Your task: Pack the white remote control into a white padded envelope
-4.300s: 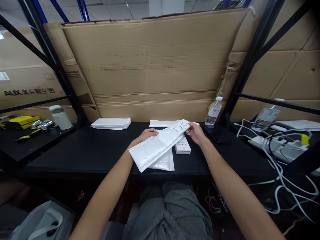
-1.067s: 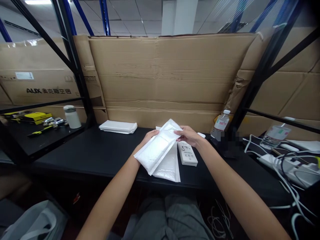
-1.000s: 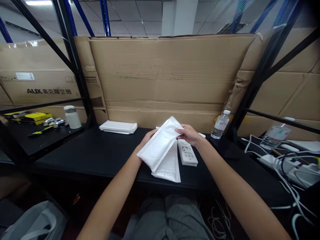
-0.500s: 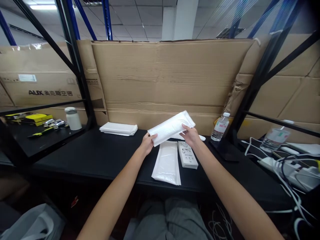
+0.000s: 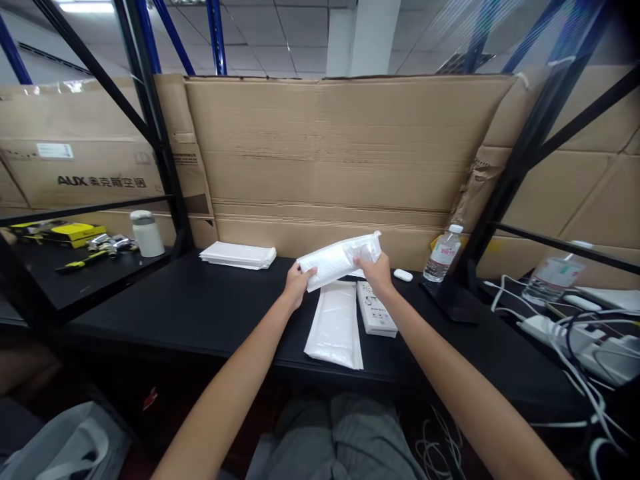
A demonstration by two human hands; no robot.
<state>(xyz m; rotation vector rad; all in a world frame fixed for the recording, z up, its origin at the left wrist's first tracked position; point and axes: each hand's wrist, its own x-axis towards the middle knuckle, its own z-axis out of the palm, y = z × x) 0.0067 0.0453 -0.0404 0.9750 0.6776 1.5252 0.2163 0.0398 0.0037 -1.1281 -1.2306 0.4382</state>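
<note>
Black desk (image 5: 165,300) seen from above; a white padded mailer (image 5: 333,263) is held just above it, gripped at one end by the left hand (image 5: 302,285) and, seemingly, at the other by the right hand (image 5: 373,273); a second mailer (image 5: 333,327) and a remote (image 5: 379,320) lie beneath, side by side.

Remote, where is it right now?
In the head view, the white remote lies on the black table, just right of the flat white envelope and below the person's right hand.

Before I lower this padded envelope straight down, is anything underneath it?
Yes. Below the padded envelope held by your left hand and right hand, a second padded envelope lies on the black desk, with a white remote control beside it.
</note>
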